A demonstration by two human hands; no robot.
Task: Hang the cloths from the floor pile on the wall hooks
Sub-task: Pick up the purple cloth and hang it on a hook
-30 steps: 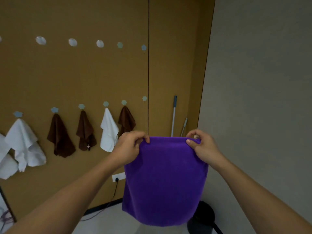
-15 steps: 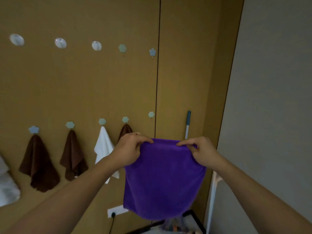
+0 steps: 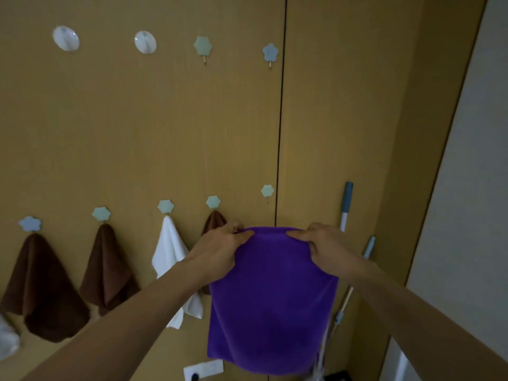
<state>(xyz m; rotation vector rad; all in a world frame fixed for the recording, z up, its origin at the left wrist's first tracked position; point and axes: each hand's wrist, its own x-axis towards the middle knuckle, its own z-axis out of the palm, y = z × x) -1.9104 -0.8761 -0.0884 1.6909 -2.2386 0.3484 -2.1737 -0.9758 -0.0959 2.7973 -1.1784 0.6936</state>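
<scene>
Left hand [image 3: 220,250] and right hand [image 3: 323,244] each pinch a top corner of the purple cloth [image 3: 272,303] — stretched flat and hanging free before the wall, just below the empty hook [image 3: 267,191] — likely lining its edge up for that hook.

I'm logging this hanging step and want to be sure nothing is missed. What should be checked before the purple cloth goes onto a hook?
1. Both hands grip the top edge: left hand and right hand pinch the purple cloth. Ok.
2. A free hook nearby: the lower-row empty hook just above the cloth is bare. Ok.
3. Cloth hangs freely, not tangled. Ok.
4. Cloth has a hanging loop: cannot tell.
5. Clear of the neighbouring brown cloth: the left hand overlaps it in view; cannot tell.
</scene>
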